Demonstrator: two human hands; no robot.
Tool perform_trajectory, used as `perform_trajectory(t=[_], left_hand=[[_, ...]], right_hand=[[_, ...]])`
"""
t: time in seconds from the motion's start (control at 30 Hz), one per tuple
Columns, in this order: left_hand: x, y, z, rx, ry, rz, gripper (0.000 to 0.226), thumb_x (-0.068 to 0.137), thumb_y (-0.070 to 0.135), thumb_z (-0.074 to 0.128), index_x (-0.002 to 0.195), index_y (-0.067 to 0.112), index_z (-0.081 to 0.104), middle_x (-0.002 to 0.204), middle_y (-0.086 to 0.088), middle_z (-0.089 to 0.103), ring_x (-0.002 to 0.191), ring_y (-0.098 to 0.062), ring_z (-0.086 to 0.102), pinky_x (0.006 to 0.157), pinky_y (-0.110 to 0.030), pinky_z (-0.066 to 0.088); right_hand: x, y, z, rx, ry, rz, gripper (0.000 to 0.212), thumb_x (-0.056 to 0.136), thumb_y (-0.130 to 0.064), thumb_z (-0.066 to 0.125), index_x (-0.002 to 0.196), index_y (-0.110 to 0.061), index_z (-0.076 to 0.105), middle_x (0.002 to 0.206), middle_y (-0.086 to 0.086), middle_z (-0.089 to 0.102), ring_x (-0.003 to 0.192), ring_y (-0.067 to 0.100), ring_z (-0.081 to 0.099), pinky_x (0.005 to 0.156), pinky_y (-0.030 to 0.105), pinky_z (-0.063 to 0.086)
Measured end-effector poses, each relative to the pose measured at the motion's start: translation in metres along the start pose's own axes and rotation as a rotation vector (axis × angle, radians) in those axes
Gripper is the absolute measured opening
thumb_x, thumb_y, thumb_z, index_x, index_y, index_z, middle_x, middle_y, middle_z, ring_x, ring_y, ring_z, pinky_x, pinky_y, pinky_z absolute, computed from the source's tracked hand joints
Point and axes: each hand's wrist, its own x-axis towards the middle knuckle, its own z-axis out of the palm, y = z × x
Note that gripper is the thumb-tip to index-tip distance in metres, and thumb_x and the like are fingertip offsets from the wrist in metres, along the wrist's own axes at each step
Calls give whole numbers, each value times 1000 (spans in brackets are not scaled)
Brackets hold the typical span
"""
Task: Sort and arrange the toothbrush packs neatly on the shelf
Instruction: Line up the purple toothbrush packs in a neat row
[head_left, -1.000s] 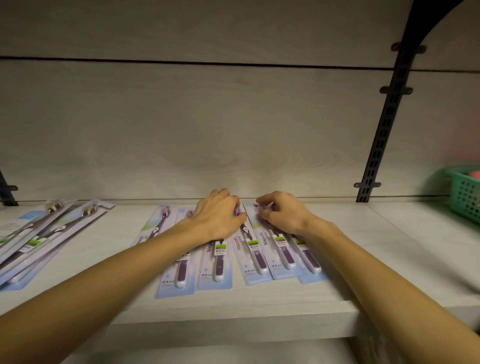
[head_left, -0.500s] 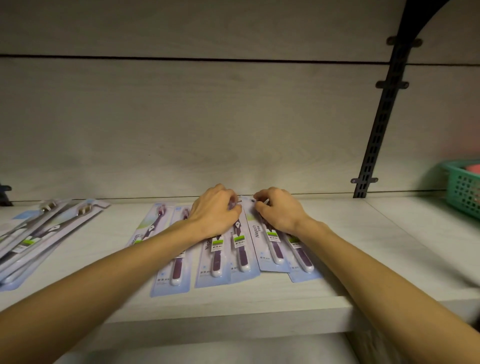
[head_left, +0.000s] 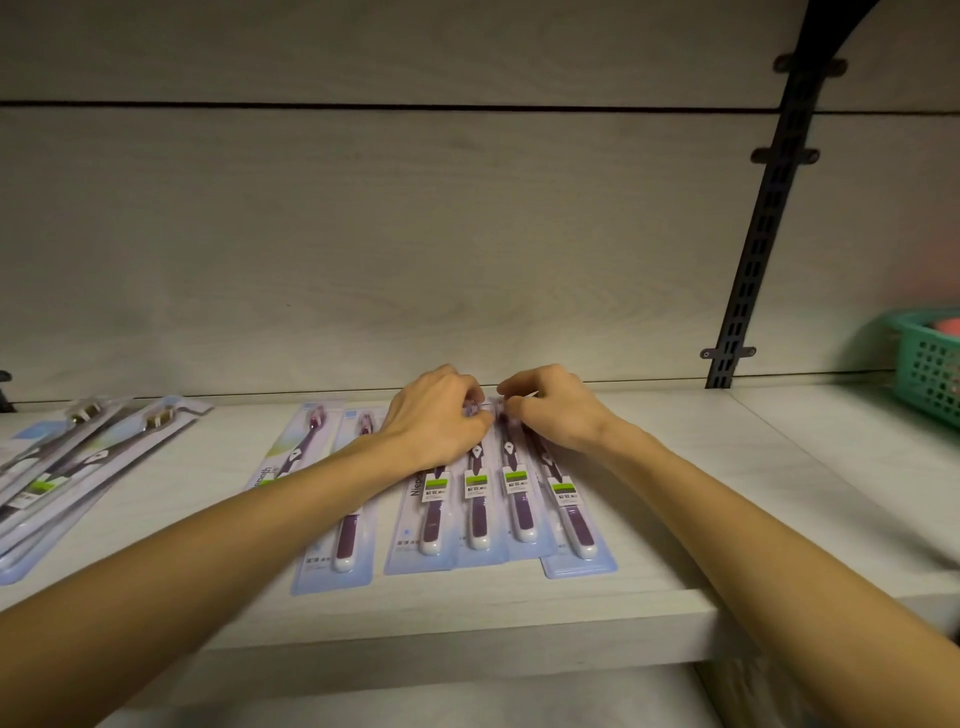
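From my remote seat I count, at the far left of the shelf (head_left: 675, 519), a loose fan of dark-handled toothbrush packs (head_left: 78, 467), at least three, overlapping at a slant and cut off by the frame edge, so I cannot give a firm number. Moving right, six purple toothbrush packs (head_left: 478, 514) lie flat with handles toward the near edge: two to the left under the forearm, one of them tilted, then four side by side and overlapping at their edges, the rightmost sitting slightly nearer than its neighbours. My left hand (head_left: 441, 421) reaches in from the near left, palm down, fingers curled over the far ends of the middle packs; I see it resting on them, but whether it pinches one I cannot tell. My right hand (head_left: 556, 410) comes in from the near right, knuckles up, fingers curled and tips pressed onto the far ends of the right-hand packs just beside the left hand; a true pinch is hidden from me. Farther right, one black slotted rail (head_left: 753, 260) climbs the back wall, and one green basket (head_left: 930, 369) sits at the far right of the shelf, holding something pink.
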Motion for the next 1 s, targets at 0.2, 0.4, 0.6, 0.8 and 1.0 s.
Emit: perform_trajectory(t=[0.2,0.4,0.6,0.8,1.0], left_hand=[[-1,0,-3,11,-34,2,31,88,42,60,112,26,69,105,2,63,97,-21,61,76,-30,48],[-7,6,-2,-2,-44,34,41,90,44,58,125,24,64,115,-1,63,104,-23,61,82,-33,49],[-11,3,-10,-88,-61,19,39,92,37,55,127,24,63,116,1,62,107,-20,60,86,-31,46],[-26,-41,-42,63,-44,2,34,92,37,56,123,23,64,129,-1,60,119,-23,55,96,-34,44],[-56,-98,-52,106,-36,-114,50,97,51,52,138,23,53,144,0,52,128,-25,49,103,-37,40]], right_hand=[[2,3,-3,83,42,57,37,87,-5,58,122,-9,70,120,8,71,116,21,63,100,28,48],[-1,1,-2,5,84,70,40,85,-4,54,121,-12,71,115,7,72,112,21,64,96,25,48],[-13,-10,-2,-144,-6,-13,39,79,-14,55,109,-24,77,111,-3,75,105,18,67,93,35,54],[-21,-13,6,-195,2,-141,36,93,-26,51,125,-23,68,117,-1,72,104,19,66,93,35,52],[-23,-35,27,-427,-6,-268,69,89,-76,37,135,-30,59,141,-2,56,129,24,46,105,45,40]])
